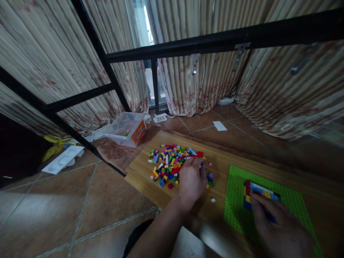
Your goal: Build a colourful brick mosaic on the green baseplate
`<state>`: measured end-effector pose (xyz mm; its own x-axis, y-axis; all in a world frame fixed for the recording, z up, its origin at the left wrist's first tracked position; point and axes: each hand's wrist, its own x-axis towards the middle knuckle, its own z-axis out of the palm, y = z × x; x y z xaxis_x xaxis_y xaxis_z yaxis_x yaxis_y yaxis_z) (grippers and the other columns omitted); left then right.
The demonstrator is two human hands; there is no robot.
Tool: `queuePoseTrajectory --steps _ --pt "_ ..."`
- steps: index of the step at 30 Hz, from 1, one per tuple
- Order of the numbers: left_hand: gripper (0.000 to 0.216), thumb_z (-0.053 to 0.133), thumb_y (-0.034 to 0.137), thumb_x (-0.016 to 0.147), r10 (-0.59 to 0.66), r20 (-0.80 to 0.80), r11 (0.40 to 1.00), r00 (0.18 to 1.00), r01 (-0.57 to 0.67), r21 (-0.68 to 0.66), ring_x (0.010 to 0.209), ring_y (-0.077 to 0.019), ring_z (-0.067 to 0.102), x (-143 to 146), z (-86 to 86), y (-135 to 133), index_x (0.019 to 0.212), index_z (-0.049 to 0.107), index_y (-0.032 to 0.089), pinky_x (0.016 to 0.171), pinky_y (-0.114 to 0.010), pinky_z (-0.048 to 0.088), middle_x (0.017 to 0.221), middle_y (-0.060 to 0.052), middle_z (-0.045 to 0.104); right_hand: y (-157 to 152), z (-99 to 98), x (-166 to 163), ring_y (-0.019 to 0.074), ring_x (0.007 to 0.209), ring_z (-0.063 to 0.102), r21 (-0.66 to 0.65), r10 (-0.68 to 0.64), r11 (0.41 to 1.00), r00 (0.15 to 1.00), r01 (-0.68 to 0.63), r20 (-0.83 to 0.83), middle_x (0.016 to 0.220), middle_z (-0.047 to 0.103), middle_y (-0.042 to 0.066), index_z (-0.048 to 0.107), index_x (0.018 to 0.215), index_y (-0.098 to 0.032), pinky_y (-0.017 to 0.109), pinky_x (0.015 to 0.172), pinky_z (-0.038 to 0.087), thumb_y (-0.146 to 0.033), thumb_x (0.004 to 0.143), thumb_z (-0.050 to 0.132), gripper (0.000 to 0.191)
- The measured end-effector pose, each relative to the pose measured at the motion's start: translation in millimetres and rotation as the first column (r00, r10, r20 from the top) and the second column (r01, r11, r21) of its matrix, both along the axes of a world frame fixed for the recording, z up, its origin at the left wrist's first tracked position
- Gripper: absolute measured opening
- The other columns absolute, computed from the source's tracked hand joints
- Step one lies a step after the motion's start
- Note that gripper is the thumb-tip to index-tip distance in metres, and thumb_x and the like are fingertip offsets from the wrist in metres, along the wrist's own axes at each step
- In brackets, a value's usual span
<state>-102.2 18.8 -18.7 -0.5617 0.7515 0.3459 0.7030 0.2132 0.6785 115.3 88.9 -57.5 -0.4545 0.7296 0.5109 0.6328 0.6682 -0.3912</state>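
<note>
A pile of small colourful toy bricks [170, 161] lies loose on the wooden board. My left hand [192, 179] reaches in at the pile's right side, fingers bent together near red bricks; what they pinch, if anything, is hidden. A green studded baseplate [235, 179] lies to the right. On it stands a low toy brick structure [247, 200] with red, yellow, blue and white parts. My right hand [279, 222] grips its near side, thumb and fingers closed against the bricks, and covers part of it.
Behind the wooden board [142, 179] stands a clear plastic box [126, 129] with an orange label and a few bricks inside. A black metal frame [172, 52] crosses above. A white tray [63, 159] and a white paper [219, 125] lie on the tiled floor. Curtains hang behind.
</note>
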Motion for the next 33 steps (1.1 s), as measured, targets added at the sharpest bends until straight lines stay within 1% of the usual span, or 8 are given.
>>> queuePoseTrajectory --steps 3,9,11,14,17,20,25,33 --pt "0.027 0.052 0.013 0.086 0.147 0.001 0.989 0.989 -0.147 0.02 0.101 -0.0212 0.063 -25.6 3.7 -6.1 0.108 0.066 0.018 0.093 -0.035 0.05 0.106 -0.008 0.069 -3.0 -1.4 -4.9 0.0264 0.084 0.066 -0.008 0.022 1.0 1.0 -0.022 0.003 0.094 0.071 0.008 0.07 0.096 -0.025 0.04 0.08 0.05 -0.045 0.091 0.041 0.035" --pt "0.026 0.054 0.014 0.083 0.326 0.044 0.945 0.944 -0.326 -0.003 0.094 -0.0205 0.066 -73.2 13.2 -24.3 0.104 0.069 0.017 0.089 -0.035 0.051 0.1 -0.008 0.072 -7.0 -8.5 -12.0 0.0267 0.087 0.066 -0.013 0.053 0.999 0.998 -0.052 0.025 0.098 0.072 0.008 0.071 0.097 -0.026 0.041 0.081 0.049 -0.042 0.092 0.039 0.036" --pt "0.029 0.054 0.017 0.083 0.438 0.049 0.899 0.898 -0.437 -0.032 0.092 -0.0209 0.066 -91.7 15.9 -33.9 0.108 0.068 0.016 0.087 -0.034 0.051 0.101 -0.009 0.072 -7.0 -10.1 -13.7 0.0262 0.087 0.067 -0.018 0.06 0.998 0.998 -0.059 0.023 0.098 0.072 0.008 0.071 0.098 -0.026 0.04 0.082 0.049 -0.043 0.092 0.04 0.036" --pt "0.04 0.054 0.019 0.083 0.593 0.005 0.799 0.805 -0.589 -0.119 0.1 -0.0229 0.065 -122.2 14.8 -50.9 0.122 0.061 0.014 0.089 -0.035 0.05 0.116 -0.013 0.067 -6.0 -11.1 -16.5 0.0251 0.086 0.067 -0.013 0.077 0.997 0.997 -0.077 0.017 0.095 0.073 0.006 0.071 0.096 -0.025 0.039 0.08 0.05 -0.047 0.092 0.041 0.037" --pt "0.041 0.054 0.022 0.084 0.596 -0.006 0.773 0.803 -0.576 -0.267 0.104 -0.024 0.064 -147.3 8.1 -66.6 0.123 0.061 0.011 0.089 -0.033 0.049 0.117 -0.015 0.067 -6.0 -10.8 -20.8 0.0236 0.084 0.068 0.023 0.112 0.993 0.994 -0.112 0.007 0.092 0.074 0.005 0.071 0.094 -0.024 0.036 0.077 0.05 -0.05 0.092 0.041 0.039" --pt "0.041 0.061 0.025 0.08 0.534 0.008 0.793 0.846 -0.497 -0.351 0.095 -0.0233 0.067 -158.1 1.6 -74.9 0.117 0.064 0.01 0.082 -0.029 0.049 0.105 -0.015 0.071 -7.6 -9.9 -25.7 0.0226 0.084 0.069 0.048 0.153 0.987 0.988 -0.153 -0.003 0.092 0.075 0.004 0.071 0.094 -0.024 0.035 0.076 0.05 -0.05 0.093 0.04 0.041" --pt "0.042 0.067 0.029 0.074 0.419 -0.014 0.82 0.908 -0.385 -0.423 0.089 -0.0224 0.067 -153.4 -1.0 -72.4 0.113 0.066 0.012 0.074 -0.026 0.047 0.098 -0.011 0.073 -10.6 -9.4 -29.4 0.022 0.084 0.069 -0.008 0.178 0.984 0.984 -0.178 -0.015 0.093 0.075 0.006 0.073 0.094 -0.024 0.033 0.078 0.05 -0.045 0.093 0.041 0.039" --pt "0.043 0.067 0.023 0.068 0.422 -0.059 0.801 0.905 -0.403 -0.442 0.097 -0.0284 0.065 -141.7 -0.7 -62.8 0.109 0.067 0.011 0.078 -0.031 0.044 0.1 -0.017 0.07 -12.7 -8.6 -33.5 0.0207 0.083 0.07 -0.062 0.205 0.976 0.977 -0.208 -0.058 0.092 0.075 0.005 0.072 0.093 -0.024 0.032 0.077 0.052 -0.046 0.092 0.045 0.035"
